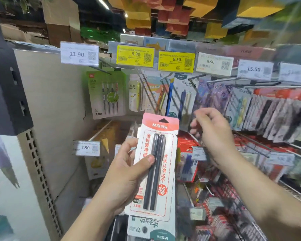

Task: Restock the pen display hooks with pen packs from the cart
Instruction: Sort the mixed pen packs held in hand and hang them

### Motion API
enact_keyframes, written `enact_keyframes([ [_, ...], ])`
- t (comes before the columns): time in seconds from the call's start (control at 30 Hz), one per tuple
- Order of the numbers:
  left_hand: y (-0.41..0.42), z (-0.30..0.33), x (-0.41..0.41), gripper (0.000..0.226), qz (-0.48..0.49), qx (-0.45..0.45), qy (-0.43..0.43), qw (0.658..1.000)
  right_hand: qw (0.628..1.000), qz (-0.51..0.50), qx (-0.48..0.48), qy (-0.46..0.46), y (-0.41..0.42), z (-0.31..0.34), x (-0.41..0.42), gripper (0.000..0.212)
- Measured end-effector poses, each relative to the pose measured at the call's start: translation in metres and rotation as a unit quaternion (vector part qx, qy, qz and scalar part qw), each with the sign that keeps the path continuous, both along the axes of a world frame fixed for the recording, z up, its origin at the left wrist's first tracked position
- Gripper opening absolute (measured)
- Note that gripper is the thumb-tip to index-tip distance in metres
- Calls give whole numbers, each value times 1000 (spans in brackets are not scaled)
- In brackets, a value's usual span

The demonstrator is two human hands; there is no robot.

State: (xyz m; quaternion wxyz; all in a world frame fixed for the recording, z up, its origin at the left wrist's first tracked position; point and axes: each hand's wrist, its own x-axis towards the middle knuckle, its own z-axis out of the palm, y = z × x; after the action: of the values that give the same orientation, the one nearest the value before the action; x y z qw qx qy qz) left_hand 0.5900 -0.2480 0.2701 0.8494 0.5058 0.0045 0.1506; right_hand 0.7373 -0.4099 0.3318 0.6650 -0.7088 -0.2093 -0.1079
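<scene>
The display hooks [215, 79] fill the wall, full of packs. The left hand [127, 173] grips the pen pack [155, 164] upright, thumb pressing its front. The right hand [210, 129] reaches forward, fingers loosely curled, holding nothing. It is better to align the hang hole [163, 120] with a hook tip before pushing.

The pen pack [155, 164] is matt printed card under a glossy clear plastic blister, holding two smooth black plastic pens [154, 171]. The hooks [261, 83] are thin bare metal wire. Price tags [135, 54] are paper in shiny clear sleeves. The shelf upright [36, 171] is painted, perforated metal.
</scene>
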Motion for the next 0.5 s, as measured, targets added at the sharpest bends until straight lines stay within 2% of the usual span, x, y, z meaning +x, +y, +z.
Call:
enact_keyframes([
  [0.07, -11, -4, 7, 47, -22, 3, 0, 1000, 997, 60, -25, 32, -10, -2, -20, 14],
  [0.17, -31, -13, 17, 49, -46, 23, -2, 999, 993, 86, -27, 74, -30, -11, -36, 7],
  [0.3, -68, -21, 23, 51, -85, 31, -14, 996, 988, 84, 4, 130, -71, -22, -43, 11],
  [0.5, -127, -13, 31, 32, -126, 40, -4, 991, 977, 16, 111, 184, -137, -22, -49, 11],
])
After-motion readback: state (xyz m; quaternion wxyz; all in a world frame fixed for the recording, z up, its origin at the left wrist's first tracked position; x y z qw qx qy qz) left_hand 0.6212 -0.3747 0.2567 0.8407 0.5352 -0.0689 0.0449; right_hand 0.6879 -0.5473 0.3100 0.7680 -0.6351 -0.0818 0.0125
